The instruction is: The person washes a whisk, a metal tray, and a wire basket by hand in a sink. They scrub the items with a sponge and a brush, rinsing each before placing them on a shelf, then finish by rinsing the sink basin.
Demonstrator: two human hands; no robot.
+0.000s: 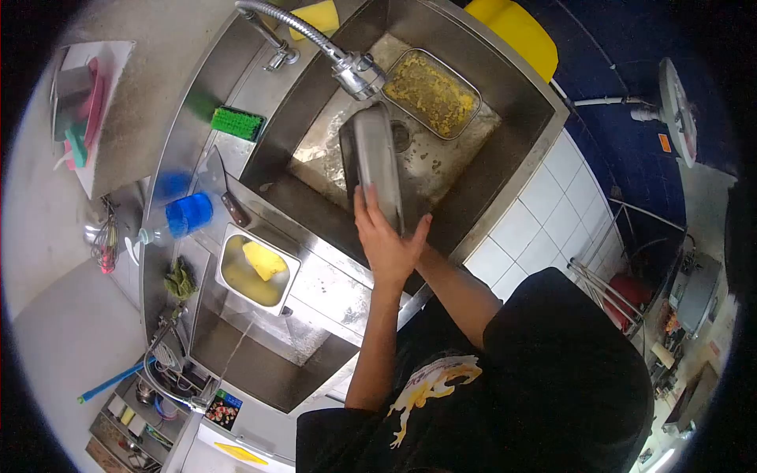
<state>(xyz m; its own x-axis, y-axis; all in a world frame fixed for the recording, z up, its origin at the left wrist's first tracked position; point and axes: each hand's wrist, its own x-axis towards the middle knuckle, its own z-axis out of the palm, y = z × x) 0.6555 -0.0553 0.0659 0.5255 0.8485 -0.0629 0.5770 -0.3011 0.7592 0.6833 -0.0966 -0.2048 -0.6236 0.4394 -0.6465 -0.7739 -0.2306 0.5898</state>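
A deep stainless steel pan (372, 150) is tilted on its side over the large sink basin (276, 169), below the faucet head (359, 77). My left hand (386, 240) grips its near end, with the fingers along the metal and the thumb out to the right. My right forearm (457, 296) passes behind the left wrist; the right hand itself is hidden behind the left hand and the pan. A shallow metal tray (432, 93) with yellow crumbly bits lies in the basin beyond the pan.
Along the ledge are a green scrub brush (237, 124), a knife (223, 185), a blue-labelled bottle (188, 214) and a green scourer (180, 277). A container (260, 270) of yellowish liquid with a yellow sponge (264, 260) stands by the second basin (236, 355). A yellow cloth (315, 19) lies behind the faucet.
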